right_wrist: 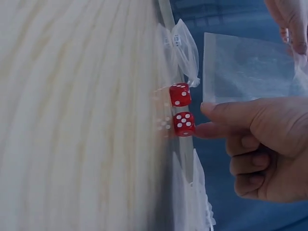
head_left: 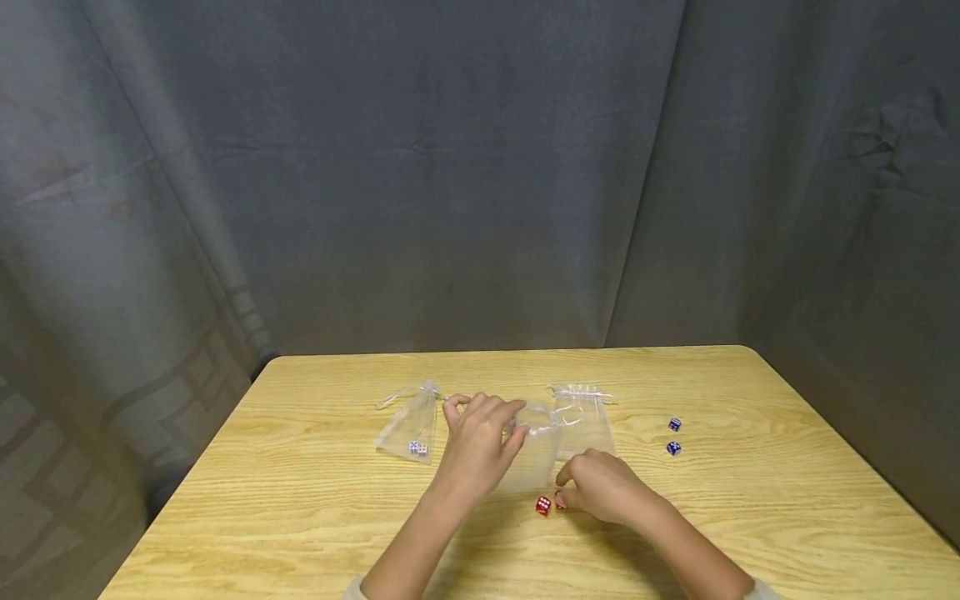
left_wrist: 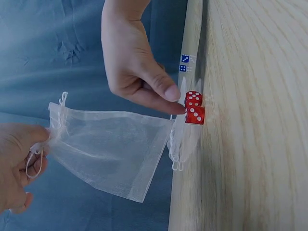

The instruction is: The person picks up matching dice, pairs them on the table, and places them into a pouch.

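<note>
Here, the left hand (head_left: 480, 437) pinches a sheer pouch (head_left: 531, 465) by its drawstring neck, the pouch hanging below; the right hand (head_left: 603, 487) has thumb and forefinger apart, forefinger tip at a red die (right_wrist: 184, 124) on the table (head_left: 300, 500), just beside a second red die (right_wrist: 180, 95).

Glossy plastic dice (left_wrist: 194, 116), gauzy bag (left_wrist: 108, 149)

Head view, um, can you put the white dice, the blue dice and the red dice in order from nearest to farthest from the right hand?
1. Red dice: closest, at the fingertips of the right hand, on its left side.
2. Blue dice: beyond the hand, to its right.
3. White dice: farthest, well to the left, showing through the leftmost bag.
</note>
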The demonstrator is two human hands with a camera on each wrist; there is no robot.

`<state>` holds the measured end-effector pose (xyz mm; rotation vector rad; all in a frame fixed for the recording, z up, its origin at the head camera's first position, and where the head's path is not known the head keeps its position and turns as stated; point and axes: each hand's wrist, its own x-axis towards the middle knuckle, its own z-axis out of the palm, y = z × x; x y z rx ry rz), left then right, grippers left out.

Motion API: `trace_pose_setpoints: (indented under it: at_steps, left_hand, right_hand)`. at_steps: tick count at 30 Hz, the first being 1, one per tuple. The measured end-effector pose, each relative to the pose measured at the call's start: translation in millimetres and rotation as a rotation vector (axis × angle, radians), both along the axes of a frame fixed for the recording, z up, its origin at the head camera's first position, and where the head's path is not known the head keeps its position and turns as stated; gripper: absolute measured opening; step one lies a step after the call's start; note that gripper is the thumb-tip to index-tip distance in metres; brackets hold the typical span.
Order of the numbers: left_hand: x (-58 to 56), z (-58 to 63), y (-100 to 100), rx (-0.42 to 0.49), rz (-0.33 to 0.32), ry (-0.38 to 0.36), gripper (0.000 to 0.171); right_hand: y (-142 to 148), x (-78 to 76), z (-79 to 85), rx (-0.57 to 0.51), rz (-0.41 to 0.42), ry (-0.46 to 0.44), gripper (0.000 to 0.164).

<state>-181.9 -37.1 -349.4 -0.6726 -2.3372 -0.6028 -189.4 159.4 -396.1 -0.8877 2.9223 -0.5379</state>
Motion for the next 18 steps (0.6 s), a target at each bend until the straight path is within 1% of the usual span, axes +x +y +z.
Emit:
trace_pose_setpoints:
  at_steps: [2,5,10,16,18]
  left_hand:
    - [-0.3,-0.3,0.2,0.003,0.000,0.002,0.022]
    - [-0.9,-0.8,0.5,0.008,0.001,0.017,0.022]
    - [-1.8,-1.7,0.9,0.019,-0.003,0.039,0.022]
    - [-1.3,-1.9,1.0,0.020,0.000,0.029,0.022]
    - [-1.0,-1.9,0.8,0.015,0.002,0.022,0.021]
  right_hand:
    - [0.6,-0.3,-1.9,0.006,0.017,-0.016,0.013]
    - [1.0,-1.3,-4.2,0.008,0.041,-0.016,0.008]
    - [1.1,-2.4,-6.3,-0.003,0.064,-0.022,0.006]
    - [0.8,-2.0,-6.9,-0.010,0.056,-0.022,0.005]
    - [1.1,-1.7,-6.4,-0.015,0.034,-0.020,0.006]
